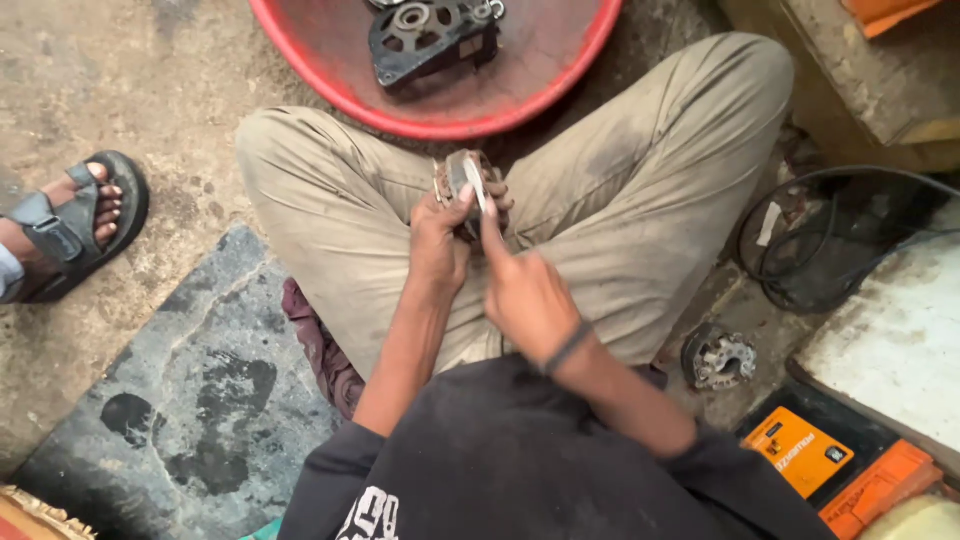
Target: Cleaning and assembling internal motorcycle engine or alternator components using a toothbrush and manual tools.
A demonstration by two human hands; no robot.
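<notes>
Concrete floor, stained; person seated cross-legged. Left hand [438,245] wrapped around small round metal part [462,178], held above lap between knees. Right hand [522,290] closed, forefinger pressed along part's edge. Red basin [340,85] ahead holds dark metal housing [432,38]. Black cable [800,250] at right; sandalled foot [70,225] at left.

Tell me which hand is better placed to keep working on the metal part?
The right hand, probably. Its fingers already press a thin tool against the metal part, while the left hand grips that part from below and steadies it over the lap.
</notes>
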